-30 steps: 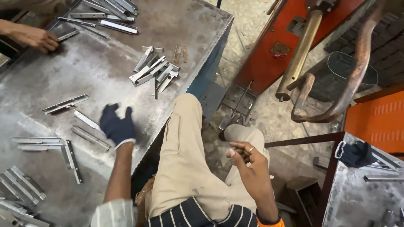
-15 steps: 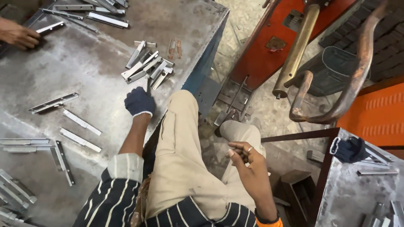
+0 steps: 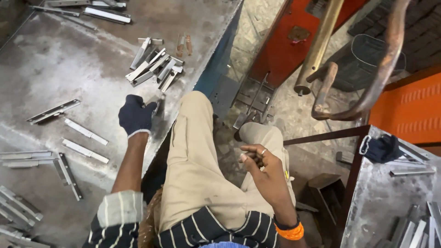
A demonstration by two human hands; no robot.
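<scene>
My left hand (image 3: 134,117), in a dark blue glove, rests on the grey steel table (image 3: 55,73) near its front edge and pinches a short metal strip (image 3: 159,106) that stands up from its fingers. A loose pile of similar metal strips (image 3: 154,69) lies just beyond it. My right hand (image 3: 259,161) is bare, with a ring on one finger. It hovers over my right knee with the fingers curled in, and I cannot see whether it holds anything. My legs in beige trousers (image 3: 197,160) stretch out beside the table.
More flat strips (image 3: 85,140) lie scattered across the left of the table. A red machine (image 3: 285,41) with brass and copper arms (image 3: 386,59) stands ahead. At the right, a second metal table (image 3: 386,202) carries strips and a dark blue glove (image 3: 380,149).
My left hand has moved from the strips at the left up and right to the table edge near the pile, and now grips a strip. Another person's hand at the top left has left the view.
</scene>
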